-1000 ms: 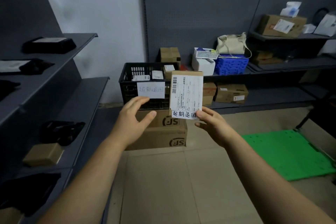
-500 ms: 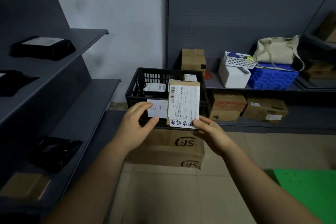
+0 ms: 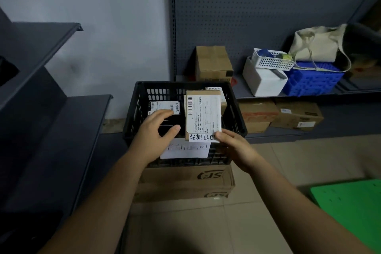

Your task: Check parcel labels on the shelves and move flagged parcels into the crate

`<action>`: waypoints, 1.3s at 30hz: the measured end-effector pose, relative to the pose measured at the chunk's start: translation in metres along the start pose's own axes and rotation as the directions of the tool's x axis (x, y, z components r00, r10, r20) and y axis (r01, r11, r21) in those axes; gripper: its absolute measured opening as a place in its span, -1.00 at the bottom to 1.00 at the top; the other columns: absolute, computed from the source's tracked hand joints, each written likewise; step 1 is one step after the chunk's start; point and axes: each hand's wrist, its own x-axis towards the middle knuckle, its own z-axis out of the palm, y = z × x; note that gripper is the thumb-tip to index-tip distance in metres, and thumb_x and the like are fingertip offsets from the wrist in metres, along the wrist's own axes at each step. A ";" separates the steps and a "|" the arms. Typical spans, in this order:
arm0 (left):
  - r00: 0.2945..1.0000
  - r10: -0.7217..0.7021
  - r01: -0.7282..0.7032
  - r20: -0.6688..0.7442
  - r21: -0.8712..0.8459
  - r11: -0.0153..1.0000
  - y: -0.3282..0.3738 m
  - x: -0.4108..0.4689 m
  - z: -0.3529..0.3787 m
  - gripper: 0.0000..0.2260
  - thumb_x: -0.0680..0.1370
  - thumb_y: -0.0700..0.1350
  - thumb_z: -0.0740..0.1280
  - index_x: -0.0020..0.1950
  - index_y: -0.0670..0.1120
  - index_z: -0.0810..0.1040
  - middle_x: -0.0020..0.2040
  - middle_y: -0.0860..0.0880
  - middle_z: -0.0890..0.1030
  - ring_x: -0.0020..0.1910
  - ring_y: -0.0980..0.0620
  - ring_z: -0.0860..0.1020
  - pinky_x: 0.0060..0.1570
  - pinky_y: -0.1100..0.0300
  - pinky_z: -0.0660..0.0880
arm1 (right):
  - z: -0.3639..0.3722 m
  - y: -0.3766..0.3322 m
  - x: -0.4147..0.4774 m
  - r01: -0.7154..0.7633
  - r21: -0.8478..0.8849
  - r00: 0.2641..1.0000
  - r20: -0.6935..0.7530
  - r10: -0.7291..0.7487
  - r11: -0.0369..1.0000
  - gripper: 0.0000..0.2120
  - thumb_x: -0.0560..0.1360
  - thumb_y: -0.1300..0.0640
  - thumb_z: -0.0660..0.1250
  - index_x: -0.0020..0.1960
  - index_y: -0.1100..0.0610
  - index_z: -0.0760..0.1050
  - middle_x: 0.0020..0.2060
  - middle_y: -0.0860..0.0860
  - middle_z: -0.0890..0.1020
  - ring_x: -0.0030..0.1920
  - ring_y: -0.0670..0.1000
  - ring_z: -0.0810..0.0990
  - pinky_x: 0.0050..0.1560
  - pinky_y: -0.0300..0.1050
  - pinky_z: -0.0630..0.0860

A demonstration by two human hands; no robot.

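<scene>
The black crate (image 3: 234,105) sits raised on stacked cardboard boxes (image 3: 185,183), likely for easy reach. Over its right half, at the front edge, the flagged parcel (image 3: 203,113) faces label-up for reading, its lower edge pinched by the right hand (image 3: 237,148). The left hand (image 3: 153,136) hovers beside it, fingers loose and holding nothing.

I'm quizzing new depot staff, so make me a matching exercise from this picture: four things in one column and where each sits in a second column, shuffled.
Things
1. black crate
2. labelled parcel
3. white basket
4. cloth bag

Places
A. on the blue crate
B. held by the right hand
C. on the cardboard boxes
D. on the white box

Pairs: 1-C, 2-B, 3-D, 4-A
</scene>
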 end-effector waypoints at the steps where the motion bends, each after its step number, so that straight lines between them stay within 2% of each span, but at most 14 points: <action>1: 1.000 -0.004 0.004 0.005 -0.002 1.000 -0.007 0.010 0.004 -0.59 0.56 0.00 0.35 0.41 -0.01 0.45 0.30 0.25 0.35 0.27 0.34 0.30 0.23 0.49 0.17 | -0.003 -0.002 0.012 -0.014 -0.019 1.000 -0.015 0.013 1.000 -0.44 0.40 -0.22 0.40 0.28 0.08 0.56 0.18 0.03 0.66 0.22 0.12 0.60 0.23 0.02 0.50; 4: 0.999 -0.032 0.032 0.009 0.011 0.999 -0.027 0.044 0.014 -0.60 0.57 0.00 0.35 0.40 -0.01 0.46 0.31 0.22 0.39 0.27 0.33 0.30 0.21 0.50 0.16 | -0.015 -0.008 0.052 -0.059 -0.041 0.997 -0.053 0.057 0.997 -0.47 0.43 -0.32 0.37 0.25 -0.02 0.58 0.15 -0.06 0.67 0.21 0.03 0.61 0.28 0.01 0.46; 8: 0.994 -0.113 0.113 0.012 0.009 0.994 -0.052 0.085 0.029 -0.58 0.57 0.05 0.34 0.41 0.03 0.44 0.39 0.12 0.41 0.35 0.21 0.33 0.38 0.14 0.29 | -0.036 -0.011 0.104 -0.115 -0.046 0.993 -0.020 0.115 0.992 -0.59 0.39 -0.32 0.34 0.12 -0.13 0.62 0.08 -0.16 0.69 0.13 -0.09 0.64 0.27 -0.04 0.47; 13: 0.980 -0.196 0.195 0.024 0.042 0.980 -0.073 0.139 0.043 -0.57 0.57 0.07 0.31 0.44 0.07 0.39 0.44 0.13 0.35 0.37 0.23 0.28 0.38 0.17 0.24 | -0.050 -0.010 0.171 -0.171 -0.041 0.984 0.041 0.172 0.984 -0.52 0.40 -0.29 0.37 0.22 -0.06 0.60 0.16 -0.12 0.66 0.22 -0.03 0.59 0.31 -0.02 0.47; 17: 0.958 -0.287 0.287 -0.007 0.000 0.958 -0.102 0.153 0.046 -0.58 0.56 0.08 0.32 0.41 0.10 0.41 0.44 0.10 0.38 0.41 0.13 0.34 0.42 -0.02 0.32 | -0.034 0.009 0.219 -0.233 -0.013 0.968 0.092 0.234 0.972 -0.46 0.31 -0.33 0.46 0.18 -0.06 0.60 0.16 -0.08 0.64 0.21 0.03 0.58 0.24 -0.05 0.52; 19: 0.952 -0.305 0.305 -0.018 0.003 0.952 -0.117 0.146 0.044 -0.60 0.56 0.04 0.35 0.40 0.05 0.45 0.38 0.10 0.43 0.36 0.16 0.38 0.40 0.03 0.35 | -0.018 0.021 0.232 -0.295 0.043 0.947 0.147 0.286 0.954 -0.50 0.33 -0.23 0.48 0.18 0.00 0.60 0.18 -0.04 0.64 0.19 0.03 0.56 0.18 -0.10 0.52; 22: 0.946 -0.321 0.323 -0.032 0.065 0.944 -0.142 0.136 0.032 -0.60 0.56 0.00 0.36 0.39 0.01 0.46 0.38 0.09 0.44 0.33 0.21 0.36 0.35 0.31 0.27 | 0.008 0.038 0.245 -0.385 0.069 0.906 0.218 0.363 0.920 -0.52 0.36 -0.11 0.50 0.22 0.07 0.59 0.21 0.02 0.63 0.22 0.07 0.55 0.18 -0.10 0.51; 23: 0.942 -0.334 0.336 -0.040 0.079 0.939 -0.152 0.133 0.027 -0.60 0.56 0.00 0.35 0.40 0.01 0.45 0.38 0.08 0.43 0.34 0.20 0.35 0.34 0.32 0.24 | 0.016 0.044 0.248 -0.405 0.055 0.893 0.240 0.382 0.913 -0.50 0.37 -0.11 0.50 0.24 0.08 0.58 0.21 0.02 0.64 0.25 0.08 0.56 0.19 -0.10 0.50; 25: 0.932 -0.358 0.362 -0.058 0.111 0.925 -0.175 0.126 0.018 -0.58 0.57 0.06 0.34 0.40 0.00 0.44 0.39 0.06 0.43 0.37 0.12 0.36 0.38 0.18 0.27 | 0.031 0.053 0.256 -0.435 0.017 0.864 0.289 0.412 0.900 -0.53 0.38 -0.07 0.43 0.24 0.09 0.58 0.18 -0.01 0.66 0.24 0.06 0.57 0.21 -0.09 0.49; 27: 0.936 -0.347 0.353 -0.065 0.142 0.925 -0.193 0.119 0.012 -0.56 0.55 0.09 0.32 0.39 -0.02 0.46 0.37 0.05 0.44 0.38 0.07 0.37 0.39 0.09 0.29 | 0.043 0.056 0.266 -0.473 -0.029 0.834 0.308 0.458 0.881 -0.68 0.45 0.04 0.41 0.18 0.10 0.58 0.11 -0.02 0.69 0.20 0.04 0.60 0.21 -0.12 0.50; 29: 0.942 -0.326 0.335 -0.079 0.148 0.931 -0.207 0.114 0.008 -0.59 0.55 0.03 0.34 0.37 -0.07 0.48 0.35 0.06 0.44 0.36 0.10 0.36 0.38 0.12 0.28 | 0.053 0.059 0.278 -0.527 -0.077 0.791 0.320 0.521 0.847 -0.81 0.53 0.13 0.38 0.14 0.09 0.56 0.09 -0.01 0.69 0.18 0.04 0.61 0.25 -0.10 0.50; 33: 0.955 -0.287 0.296 -0.077 0.172 0.940 -0.233 0.115 0.004 -0.55 0.54 0.10 0.29 0.35 -0.12 0.50 0.34 0.01 0.46 0.35 0.10 0.36 0.36 0.26 0.23 | 0.069 0.077 0.306 -0.600 -0.163 0.714 0.333 0.616 0.783 -0.71 0.52 0.14 0.40 0.23 0.14 0.53 0.15 0.05 0.67 0.20 0.05 0.62 0.33 -0.01 0.48; 36: 0.966 -0.248 0.256 -0.070 0.184 0.949 -0.248 0.121 0.004 -0.53 0.54 0.11 0.25 0.34 -0.15 0.50 0.33 -0.05 0.48 0.35 0.02 0.38 0.36 0.24 0.25 | 0.078 0.093 0.326 -0.648 -0.203 0.641 0.375 0.670 0.734 -0.72 0.54 0.17 0.36 0.24 0.13 0.52 0.20 0.08 0.64 0.24 0.07 0.59 0.33 -0.02 0.47; 39: 0.971 -0.224 0.235 -0.079 0.185 0.954 -0.262 0.125 0.008 -0.55 0.55 0.08 0.27 0.34 -0.15 0.50 0.35 -0.06 0.47 0.37 0.01 0.37 0.37 0.34 0.19 | 0.086 0.115 0.343 -0.708 -0.211 0.569 0.397 0.720 0.675 -0.71 0.54 0.17 0.35 0.25 0.13 0.51 0.28 0.12 0.59 0.26 0.07 0.56 0.37 0.02 0.43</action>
